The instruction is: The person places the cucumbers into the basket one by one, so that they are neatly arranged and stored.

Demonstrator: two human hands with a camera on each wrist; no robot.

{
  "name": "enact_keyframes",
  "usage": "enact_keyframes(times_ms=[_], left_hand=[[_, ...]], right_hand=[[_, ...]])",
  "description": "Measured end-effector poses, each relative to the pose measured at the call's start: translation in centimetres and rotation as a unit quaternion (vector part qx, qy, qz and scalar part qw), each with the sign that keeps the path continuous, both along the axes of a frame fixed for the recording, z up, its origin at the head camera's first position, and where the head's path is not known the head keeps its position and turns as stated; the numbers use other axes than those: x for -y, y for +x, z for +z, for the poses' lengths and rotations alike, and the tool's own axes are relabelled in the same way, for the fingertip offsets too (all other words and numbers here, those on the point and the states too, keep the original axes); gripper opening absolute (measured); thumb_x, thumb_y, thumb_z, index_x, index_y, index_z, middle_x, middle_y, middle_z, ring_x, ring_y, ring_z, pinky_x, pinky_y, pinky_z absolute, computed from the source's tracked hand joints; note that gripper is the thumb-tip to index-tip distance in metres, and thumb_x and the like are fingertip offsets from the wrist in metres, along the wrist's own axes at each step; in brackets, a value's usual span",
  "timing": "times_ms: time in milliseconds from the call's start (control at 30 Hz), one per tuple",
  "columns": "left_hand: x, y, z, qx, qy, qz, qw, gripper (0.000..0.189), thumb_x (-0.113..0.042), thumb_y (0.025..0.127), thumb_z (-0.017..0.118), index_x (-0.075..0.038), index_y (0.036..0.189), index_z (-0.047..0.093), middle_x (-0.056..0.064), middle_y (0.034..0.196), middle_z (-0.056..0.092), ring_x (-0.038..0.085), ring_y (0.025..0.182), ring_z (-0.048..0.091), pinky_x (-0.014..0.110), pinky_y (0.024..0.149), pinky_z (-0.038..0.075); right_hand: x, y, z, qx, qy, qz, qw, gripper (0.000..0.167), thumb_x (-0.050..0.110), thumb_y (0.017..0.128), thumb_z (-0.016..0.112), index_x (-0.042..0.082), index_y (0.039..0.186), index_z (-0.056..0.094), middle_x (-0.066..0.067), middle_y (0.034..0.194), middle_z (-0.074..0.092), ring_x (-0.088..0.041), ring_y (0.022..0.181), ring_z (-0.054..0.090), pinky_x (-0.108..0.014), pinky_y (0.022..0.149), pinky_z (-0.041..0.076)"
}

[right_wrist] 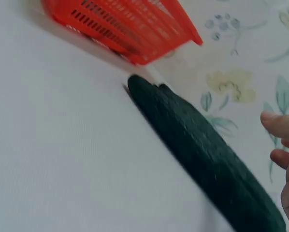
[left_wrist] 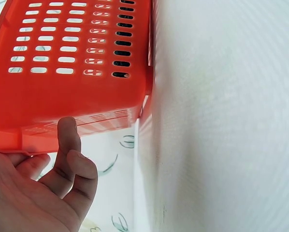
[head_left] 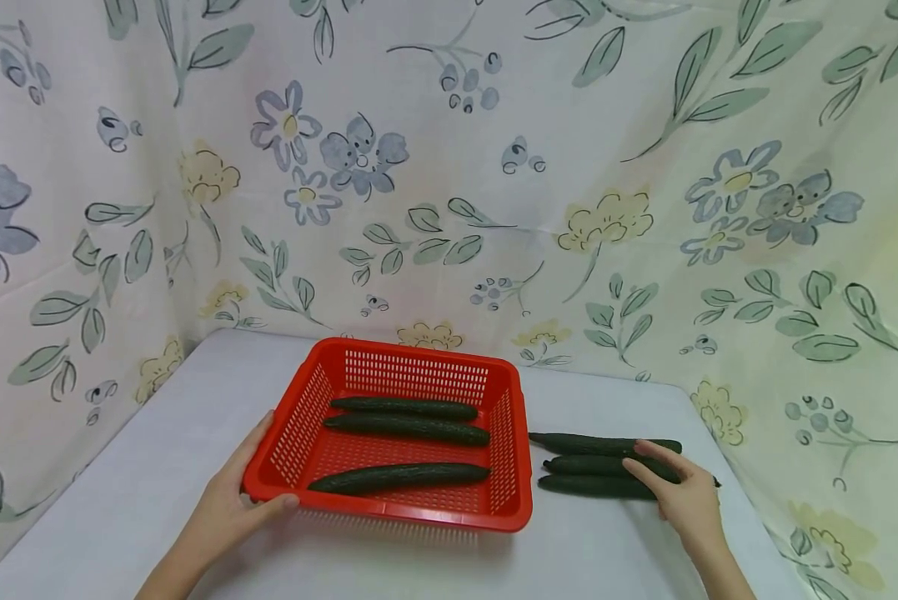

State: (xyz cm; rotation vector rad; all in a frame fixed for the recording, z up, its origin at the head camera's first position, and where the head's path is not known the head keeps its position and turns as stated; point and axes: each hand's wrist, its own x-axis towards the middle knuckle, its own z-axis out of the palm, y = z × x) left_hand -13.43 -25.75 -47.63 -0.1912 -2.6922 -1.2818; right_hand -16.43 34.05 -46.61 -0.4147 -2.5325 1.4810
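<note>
A red plastic basket (head_left: 388, 510) with slotted walls stands left of centre in the head view. Three dark green cucumbers lie inside: two side by side at the back (head_left: 407, 427) and one near the front (head_left: 399, 477). My left hand (head_left: 227, 500) holds the basket's front left corner, thumb at the front rim and fingers along the left side. To the right of the basket, three more cucumbers (head_left: 591, 487) lie close together on the table. Over their right ends hovers my right hand (head_left: 684, 492), thumb and fingers apart; the right wrist view shows a gap between its fingers and the nearest cucumber (right_wrist: 197, 150).
A white cloth covers the table (head_left: 569, 550). Behind it and at both sides hangs a floral curtain (head_left: 449, 183), close to the table's back edge. The basket's right wall stands just left of the loose cucumbers' tips.
</note>
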Motion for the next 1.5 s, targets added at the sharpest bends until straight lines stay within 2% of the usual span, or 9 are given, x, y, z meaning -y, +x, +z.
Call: enact_keyframes(times_ms=[167, 333, 567, 700, 800, 933, 1200, 1333, 1500], left_hand=[[0.0, -0.1, -0.1, -0.002, -0.004, -0.001, 1.0, 0.118, -0.034, 0.085, 0.09, -0.028, 0.173, 0.012, 0.018, 0.173, 0.029, 0.046, 0.146, 0.044, 0.057, 0.097, 0.057], [0.0, -0.2, -0.2, -0.003, -0.001, 0.0, 1.0, 0.118, -0.033, 0.085, 0.09, -0.031, 0.172, 0.011, 0.018, 0.173, 0.029, 0.047, 0.146, 0.043, 0.061, 0.098, 0.056], [-0.4, -0.3, -0.3, 0.003, 0.021, -0.004, 0.9998, 0.117, -0.033, 0.085, 0.09, -0.029, 0.172, 0.013, 0.018, 0.173, 0.028, 0.048, 0.148, 0.04, 0.067, 0.099, 0.053], [-0.4, -0.3, -0.3, 0.003, 0.022, 0.0, 0.9998, 0.117, -0.033, 0.085, 0.09, -0.027, 0.172, 0.014, 0.018, 0.174, 0.027, 0.049, 0.149, 0.039, 0.069, 0.101, 0.051], [-0.4, -0.3, -0.4, 0.005, 0.022, 0.0, 0.9998, 0.117, -0.033, 0.085, 0.09, -0.027, 0.172, 0.013, 0.019, 0.173, 0.028, 0.049, 0.148, 0.04, 0.068, 0.101, 0.051], [-0.3, -0.2, -0.4, 0.003, 0.016, 0.001, 0.9999, 0.117, -0.033, 0.085, 0.09, -0.03, 0.172, 0.012, 0.02, 0.173, 0.029, 0.049, 0.147, 0.042, 0.067, 0.1, 0.053], [-0.2, 0.1, -0.2, 0.013, 0.015, 0.004, 0.9998, 0.118, -0.035, 0.085, 0.089, -0.032, 0.172, 0.01, 0.02, 0.173, 0.028, 0.05, 0.147, 0.041, 0.068, 0.099, 0.053], [-0.2, 0.1, -0.1, 0.016, 0.014, 0.005, 0.9998, 0.118, -0.035, 0.085, 0.089, -0.032, 0.172, 0.01, 0.021, 0.173, 0.028, 0.05, 0.147, 0.04, 0.067, 0.098, 0.054], [-0.1, 0.2, -0.1, 0.018, 0.013, 0.005, 0.9997, 0.118, -0.035, 0.085, 0.089, -0.034, 0.172, 0.01, 0.021, 0.173, 0.028, 0.05, 0.147, 0.04, 0.068, 0.098, 0.053]], right_hand=[[-1.4, 1.4, -1.5, 0.016, -0.021, -0.037, 0.999, 0.064, 0.039, 0.088, 0.089, 0.009, 0.14, 0.069, 0.035, 0.099, 0.07, -0.012, 0.039, 0.04, -0.03, 0.042, 0.044], [-2.3, 2.1, -2.9, 0.027, -0.013, -0.037, 0.9989, 0.064, 0.042, 0.086, 0.089, 0.012, 0.139, 0.07, 0.036, 0.101, 0.07, -0.014, 0.038, 0.04, -0.032, 0.04, 0.044], [-3.5, 2.2, -4.2, 0.014, 0.04, 0.0, 0.9991, 0.063, 0.042, 0.082, 0.092, 0.013, 0.135, 0.073, 0.042, 0.106, 0.059, -0.011, 0.035, 0.039, -0.032, 0.039, 0.045], [-3.3, 1.9, -4.7, -0.03, 0.112, 0.016, 0.9931, 0.056, 0.04, 0.08, 0.094, 0.016, 0.128, 0.077, 0.04, 0.112, 0.056, -0.01, 0.036, 0.043, -0.031, 0.039, 0.047], [-3.1, 1.6, -4.9, -0.081, 0.171, 0.029, 0.9815, 0.048, 0.033, 0.077, 0.096, 0.015, 0.119, 0.081, 0.019, 0.121, 0.066, 0.006, 0.064, 0.055, -0.024, 0.045, 0.048], [-3.0, 1.5, -5.0, -0.111, 0.222, 0.04, 0.9679, 0.039, 0.029, 0.073, 0.099, 0.016, 0.108, 0.084, -0.007, 0.12, 0.07, 0.024, 0.101, 0.039, -0.006, 0.068, 0.043], [-2.9, 1.7, -5.5, -0.119, 0.232, 0.058, 0.9636, 0.04, 0.025, 0.074, 0.098, 0.016, 0.11, 0.083, -0.009, 0.121, 0.07, 0.015, 0.096, 0.048, -0.02, 0.055, 0.045], [-3.1, 1.9, -5.4, -0.097, 0.224, 0.065, 0.9675, 0.037, 0.028, 0.08, 0.095, 0.014, 0.112, 0.083, -0.013, 0.121, 0.071, 0.004, 0.071, 0.059, -0.022, 0.054, 0.05], [-3.2, 2.1, -5.2, -0.032, 0.172, 0.07, 0.9821, 0.045, 0.034, 0.083, 0.092, 0.014, 0.121, 0.079, -0.017, 0.124, 0.074, -0.01, 0.047, 0.053, -0.026, 0.048, 0.048]])
